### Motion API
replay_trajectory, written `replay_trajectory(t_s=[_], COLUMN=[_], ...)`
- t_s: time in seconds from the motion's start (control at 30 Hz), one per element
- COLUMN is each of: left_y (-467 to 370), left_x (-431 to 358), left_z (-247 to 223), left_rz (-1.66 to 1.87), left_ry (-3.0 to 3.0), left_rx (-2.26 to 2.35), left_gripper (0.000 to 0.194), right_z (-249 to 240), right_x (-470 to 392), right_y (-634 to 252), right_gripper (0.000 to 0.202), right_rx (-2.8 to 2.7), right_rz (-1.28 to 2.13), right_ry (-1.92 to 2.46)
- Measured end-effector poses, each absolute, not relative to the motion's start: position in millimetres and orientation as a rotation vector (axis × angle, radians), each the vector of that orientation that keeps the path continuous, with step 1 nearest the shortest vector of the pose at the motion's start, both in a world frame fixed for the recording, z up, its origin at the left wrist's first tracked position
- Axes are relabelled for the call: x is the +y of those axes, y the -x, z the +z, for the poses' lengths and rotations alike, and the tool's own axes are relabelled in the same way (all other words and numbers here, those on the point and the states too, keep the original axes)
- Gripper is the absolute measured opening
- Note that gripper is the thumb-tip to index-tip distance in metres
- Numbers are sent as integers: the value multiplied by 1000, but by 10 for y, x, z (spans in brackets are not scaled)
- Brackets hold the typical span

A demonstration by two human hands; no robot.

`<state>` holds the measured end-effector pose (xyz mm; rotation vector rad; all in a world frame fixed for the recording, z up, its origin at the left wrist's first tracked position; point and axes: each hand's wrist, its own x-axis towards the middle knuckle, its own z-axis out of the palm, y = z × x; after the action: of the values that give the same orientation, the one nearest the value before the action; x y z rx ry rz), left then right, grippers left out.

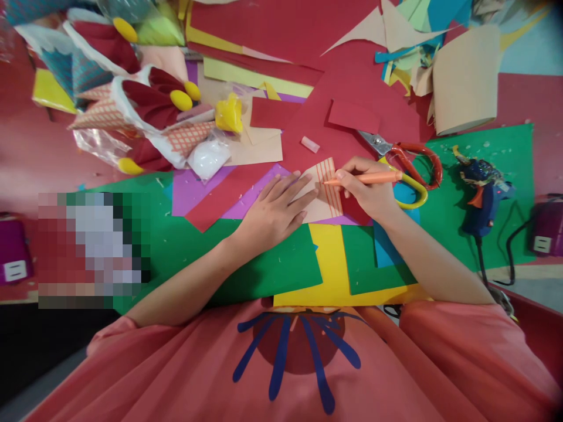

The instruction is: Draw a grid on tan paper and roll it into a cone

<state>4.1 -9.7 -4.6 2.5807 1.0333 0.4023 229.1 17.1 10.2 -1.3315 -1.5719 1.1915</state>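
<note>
Nearest is the coral shirt (pixel 185 363). Beyond it, the striped cream paper (pixel 324 202) lies on coloured sheets (pixel 272 258), seemingly light, bendable, easily creased, best held by its edges. The left grip (pixel 281 202) spreads flat over it, clasping nothing; the right grip (pixel 367 187) pinches an orange marker (pixel 378 177), likely rigid.

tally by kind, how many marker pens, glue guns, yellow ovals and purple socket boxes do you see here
Orange marker pen, in the right hand: 1
Blue glue gun: 1
Yellow ovals: 4
Purple socket boxes: 2
Total: 8
</note>
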Motion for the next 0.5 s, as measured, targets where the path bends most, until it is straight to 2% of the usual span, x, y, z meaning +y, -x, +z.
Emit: replay_trajectory(t_s=[0.5], left_y=[-46], left_x=[-97], left_z=[-35], left_rz=[390], left_ry=[-2534], left_rx=[1028], left_gripper=[44], right_z=[93], right_x=[175], right_y=[-2281], right_gripper=[35], right_rx=[-1670], right_rz=[1198], right_ry=[1268])
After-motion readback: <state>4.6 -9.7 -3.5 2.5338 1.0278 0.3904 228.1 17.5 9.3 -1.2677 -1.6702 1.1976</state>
